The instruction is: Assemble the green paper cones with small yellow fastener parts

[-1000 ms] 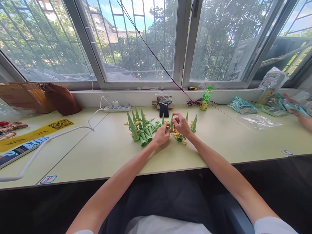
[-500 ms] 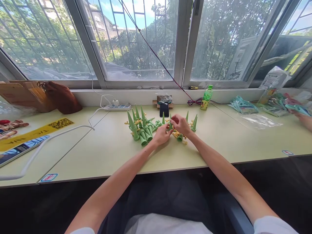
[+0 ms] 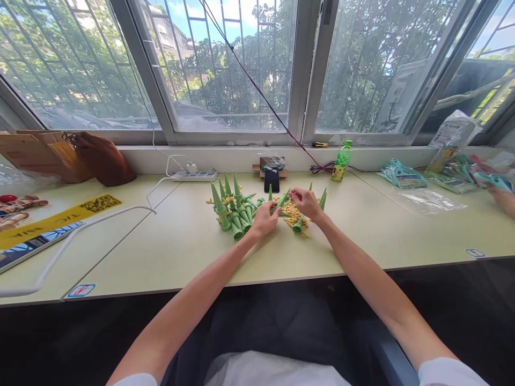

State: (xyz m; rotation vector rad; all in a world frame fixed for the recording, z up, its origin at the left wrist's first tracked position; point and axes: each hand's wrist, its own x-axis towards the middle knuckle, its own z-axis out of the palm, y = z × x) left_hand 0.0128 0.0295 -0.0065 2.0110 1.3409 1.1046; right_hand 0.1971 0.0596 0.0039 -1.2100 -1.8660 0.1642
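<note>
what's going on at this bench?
A person's left hand holds a green cone at a tilt, while the right hand is by its upper end; whether it touches is unclear. Small yellow pieces lie near the right hand. To the left is a cluster of green cones, some upright, some lying down, with yellow pieces among them. A phone sits farther back.
</note>
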